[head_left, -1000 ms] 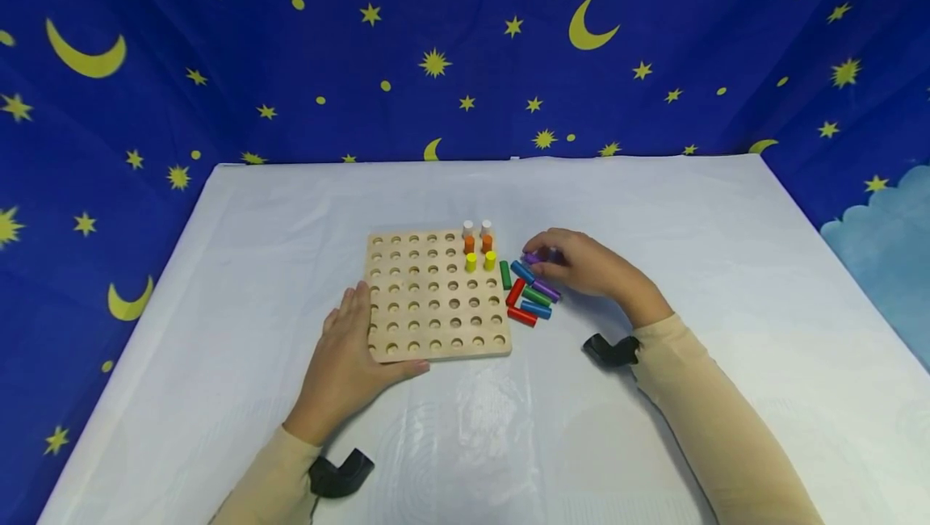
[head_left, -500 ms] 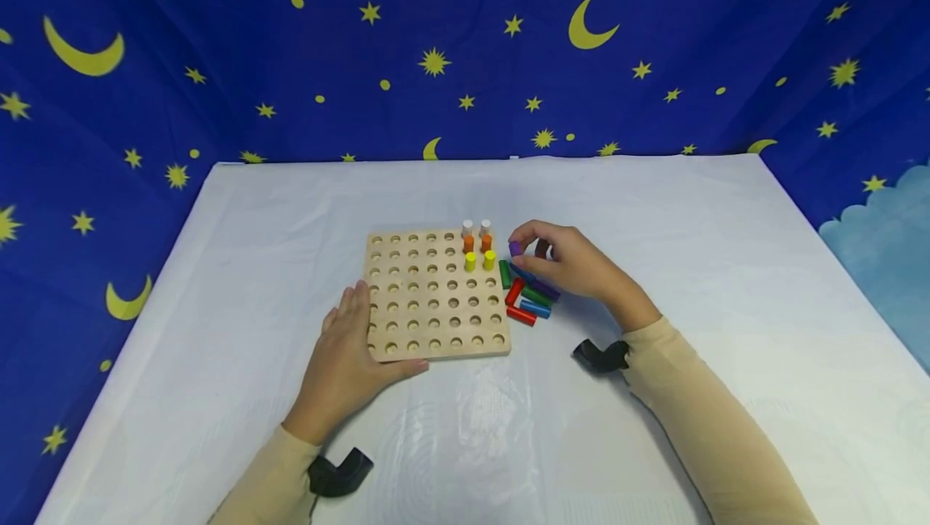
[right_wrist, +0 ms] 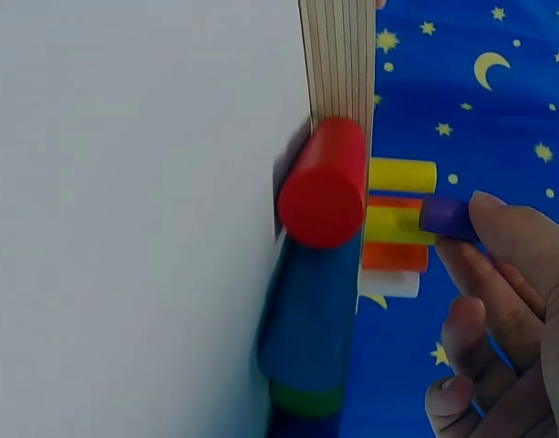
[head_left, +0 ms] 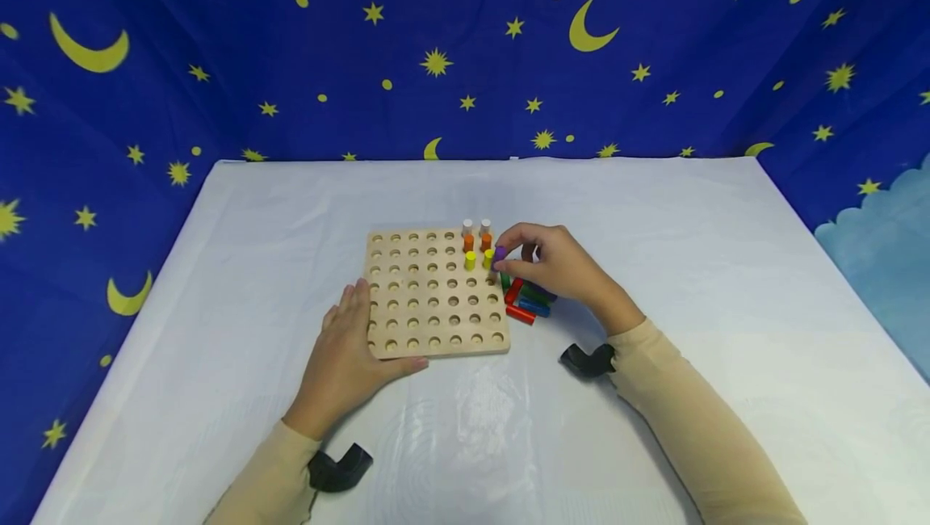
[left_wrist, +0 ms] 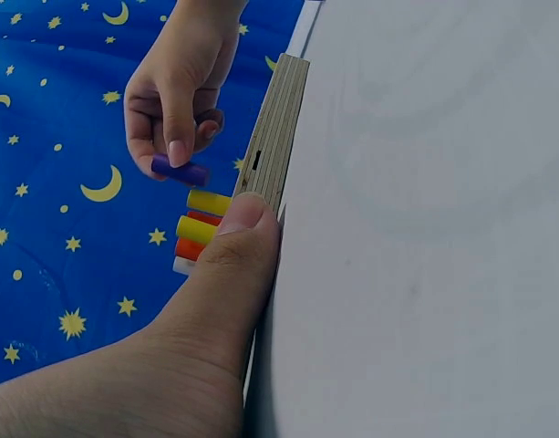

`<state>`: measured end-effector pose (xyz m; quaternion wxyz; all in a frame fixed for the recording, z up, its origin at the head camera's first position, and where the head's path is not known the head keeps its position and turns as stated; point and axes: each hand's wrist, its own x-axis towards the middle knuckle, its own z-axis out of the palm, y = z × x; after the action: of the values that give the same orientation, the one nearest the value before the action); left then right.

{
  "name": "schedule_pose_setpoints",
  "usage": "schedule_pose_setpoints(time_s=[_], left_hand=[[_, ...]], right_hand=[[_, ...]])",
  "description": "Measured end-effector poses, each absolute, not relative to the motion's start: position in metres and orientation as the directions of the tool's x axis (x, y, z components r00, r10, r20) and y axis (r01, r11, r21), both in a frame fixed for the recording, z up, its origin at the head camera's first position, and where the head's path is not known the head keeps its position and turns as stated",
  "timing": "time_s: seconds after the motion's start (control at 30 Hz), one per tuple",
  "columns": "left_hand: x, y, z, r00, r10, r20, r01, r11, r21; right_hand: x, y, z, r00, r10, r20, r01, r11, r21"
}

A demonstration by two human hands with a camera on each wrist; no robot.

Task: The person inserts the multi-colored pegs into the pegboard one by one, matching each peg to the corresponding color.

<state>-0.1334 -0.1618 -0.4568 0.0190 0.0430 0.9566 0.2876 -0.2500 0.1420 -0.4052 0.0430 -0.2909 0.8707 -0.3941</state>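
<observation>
A square wooden pegboard with rows of round holes lies flat on the table. White, orange and yellow pegs stand in pairs at its far right corner. My left hand rests against the near left corner, fingers straight along the left side and thumb along the front edge. In the left wrist view the thumb presses the board's layered edge. My right hand pinches a purple peg between thumb and forefinger. That peg is upright over the board's right edge, close beside a yellow peg.
Loose red, blue and green pegs lie against the board's right side, partly under the right hand. White cloth covers the table. Behind it hangs a blue curtain with stars and moons.
My right hand has lifted the purple peg from the loose pile, turned it upright and carried it left to the board's edge. The left hand has stayed in place.
</observation>
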Motion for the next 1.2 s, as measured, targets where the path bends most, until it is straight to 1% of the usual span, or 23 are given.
schedule_pose_setpoints(time_s=[0.13, 0.4, 0.77, 1.0, 1.2], left_hand=[[-0.134, -0.162, -0.457, -0.996, 0.092, -0.016, 0.068, 0.83, 0.554], [-0.134, -0.163, -0.457, -0.996, 0.088, -0.014, 0.066, 0.832, 0.55], [-0.136, -0.162, -0.456, -0.996, 0.088, -0.02, 0.062, 0.829, 0.556], [-0.136, -0.162, -0.457, -0.996, 0.094, -0.014, 0.07, 0.831, 0.552], [-0.136, -0.163, -0.458, -0.995, 0.099, -0.009, 0.077, 0.829, 0.554]], right_hand=[[-0.247, 0.135, -0.405, -0.813, -0.56, 0.158, -0.493, 0.52, -0.697], [-0.243, 0.119, -0.406, -0.802, -0.586, 0.117, -0.504, 0.557, -0.66], [-0.241, 0.109, -0.406, -0.816, -0.576, 0.045, -0.45, 0.585, -0.675], [-0.241, 0.108, -0.408, -0.814, -0.58, 0.04, -0.453, 0.589, -0.669], [-0.242, 0.106, -0.407, -0.815, -0.578, 0.038, -0.466, 0.614, -0.637]])
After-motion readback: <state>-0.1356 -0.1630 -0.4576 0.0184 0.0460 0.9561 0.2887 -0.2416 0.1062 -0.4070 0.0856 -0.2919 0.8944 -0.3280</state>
